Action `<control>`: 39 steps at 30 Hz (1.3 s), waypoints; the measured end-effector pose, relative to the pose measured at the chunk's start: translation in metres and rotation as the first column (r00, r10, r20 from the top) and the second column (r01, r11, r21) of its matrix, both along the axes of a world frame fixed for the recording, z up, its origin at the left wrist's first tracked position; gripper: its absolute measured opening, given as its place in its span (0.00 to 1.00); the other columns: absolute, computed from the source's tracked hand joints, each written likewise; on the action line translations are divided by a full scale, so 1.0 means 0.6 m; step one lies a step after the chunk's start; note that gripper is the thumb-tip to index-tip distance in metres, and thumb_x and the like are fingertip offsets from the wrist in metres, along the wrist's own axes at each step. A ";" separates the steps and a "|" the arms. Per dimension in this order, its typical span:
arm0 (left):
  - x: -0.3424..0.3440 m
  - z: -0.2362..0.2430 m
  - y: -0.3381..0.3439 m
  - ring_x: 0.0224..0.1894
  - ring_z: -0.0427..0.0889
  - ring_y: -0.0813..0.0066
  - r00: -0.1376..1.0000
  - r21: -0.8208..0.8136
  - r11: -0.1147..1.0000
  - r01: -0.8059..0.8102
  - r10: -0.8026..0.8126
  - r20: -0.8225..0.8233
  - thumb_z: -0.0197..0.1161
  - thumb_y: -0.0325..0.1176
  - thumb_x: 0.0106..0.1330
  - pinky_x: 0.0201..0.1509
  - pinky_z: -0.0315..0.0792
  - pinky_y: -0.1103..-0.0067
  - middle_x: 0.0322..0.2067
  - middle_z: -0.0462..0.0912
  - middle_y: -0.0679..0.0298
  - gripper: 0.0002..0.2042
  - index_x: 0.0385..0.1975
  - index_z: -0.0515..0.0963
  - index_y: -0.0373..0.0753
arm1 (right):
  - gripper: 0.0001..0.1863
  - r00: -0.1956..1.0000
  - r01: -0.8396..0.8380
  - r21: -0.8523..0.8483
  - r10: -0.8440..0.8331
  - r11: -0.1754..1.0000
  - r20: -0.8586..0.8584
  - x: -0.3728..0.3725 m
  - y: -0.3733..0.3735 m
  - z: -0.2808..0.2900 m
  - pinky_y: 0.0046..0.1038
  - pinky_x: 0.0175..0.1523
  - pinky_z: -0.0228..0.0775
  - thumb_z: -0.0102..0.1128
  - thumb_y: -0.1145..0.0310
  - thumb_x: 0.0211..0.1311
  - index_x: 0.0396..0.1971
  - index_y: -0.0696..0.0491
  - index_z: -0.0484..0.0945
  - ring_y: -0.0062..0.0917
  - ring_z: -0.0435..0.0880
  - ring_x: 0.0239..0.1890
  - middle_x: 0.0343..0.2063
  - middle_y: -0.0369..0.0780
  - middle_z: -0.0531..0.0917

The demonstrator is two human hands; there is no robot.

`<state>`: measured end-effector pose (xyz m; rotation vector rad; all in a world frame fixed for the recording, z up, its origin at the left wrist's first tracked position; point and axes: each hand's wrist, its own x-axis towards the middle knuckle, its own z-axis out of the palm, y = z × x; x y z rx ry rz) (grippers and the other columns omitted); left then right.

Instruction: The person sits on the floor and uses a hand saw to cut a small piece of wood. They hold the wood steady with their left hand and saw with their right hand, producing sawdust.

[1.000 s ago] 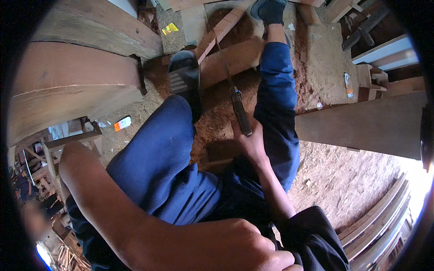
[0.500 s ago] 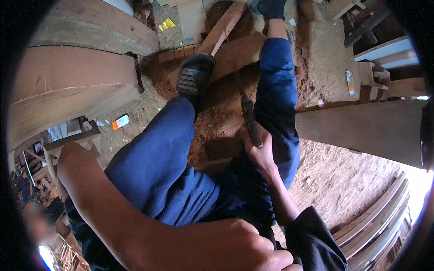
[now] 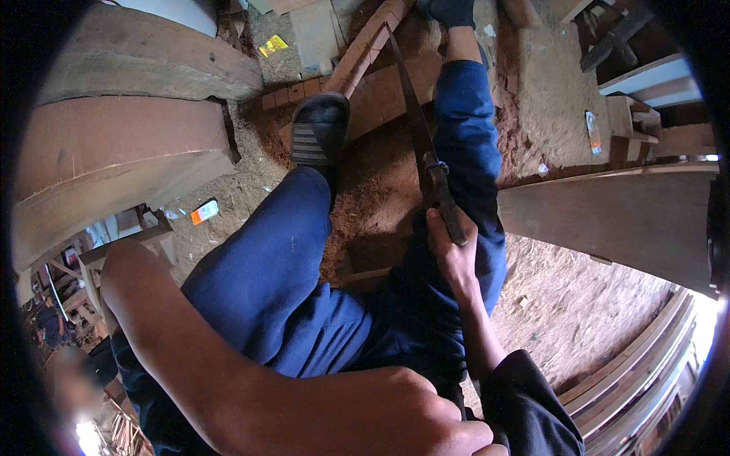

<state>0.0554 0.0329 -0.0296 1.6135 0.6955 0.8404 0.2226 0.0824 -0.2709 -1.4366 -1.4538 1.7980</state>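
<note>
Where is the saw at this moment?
In the head view, the saw is just right of centre, gripped by the right hand, its tip up by the wooden strip near the top edge.

Right forearm [image 3: 484, 330] is reaching pretty much straight out front, wrist [image 3: 465, 283] roughly in line with it, and the right hand [image 3: 455, 247] is wrapped in a grip, thumb [image 3: 433, 217] on the inner side. Left arm's way more folded: elbow [image 3: 125, 262] poking out to the side, left forearm [image 3: 220, 372] slung across the lap, left hand [image 3: 437, 418] knuckles-up, fingers [image 3: 473, 436] bent, tips hidden.
</note>
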 end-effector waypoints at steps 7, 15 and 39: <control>-0.016 0.018 0.009 0.19 0.76 0.75 0.999 -0.028 0.999 0.036 -0.037 -0.034 0.60 0.26 0.52 0.20 0.69 0.80 0.18 0.71 0.65 0.06 0.29 0.73 0.38 | 0.08 1.000 -0.029 0.027 0.029 0.999 -0.009 -0.001 0.001 -0.002 0.18 0.24 0.58 0.60 0.65 0.67 0.33 0.54 0.76 0.11 0.68 0.20 0.19 0.28 0.72; -0.020 0.013 -0.005 0.19 0.75 0.76 0.997 -0.070 0.995 0.068 -0.070 -0.019 0.60 0.25 0.52 0.20 0.69 0.80 0.18 0.70 0.66 0.06 0.30 0.74 0.38 | 0.08 0.997 -0.067 0.119 0.070 0.991 -0.021 -0.010 -0.002 -0.005 0.18 0.26 0.58 0.60 0.65 0.67 0.33 0.54 0.76 0.10 0.66 0.22 0.21 0.28 0.72; -0.018 0.013 -0.020 0.21 0.78 0.72 0.998 -0.103 0.995 0.014 -0.008 0.062 0.60 0.27 0.51 0.22 0.71 0.77 0.19 0.71 0.63 0.07 0.29 0.72 0.36 | 0.11 0.986 -0.161 0.146 0.165 0.976 -0.016 -0.003 -0.046 0.010 0.20 0.37 0.66 0.59 0.67 0.69 0.41 0.60 0.79 0.14 0.71 0.31 0.27 0.33 0.78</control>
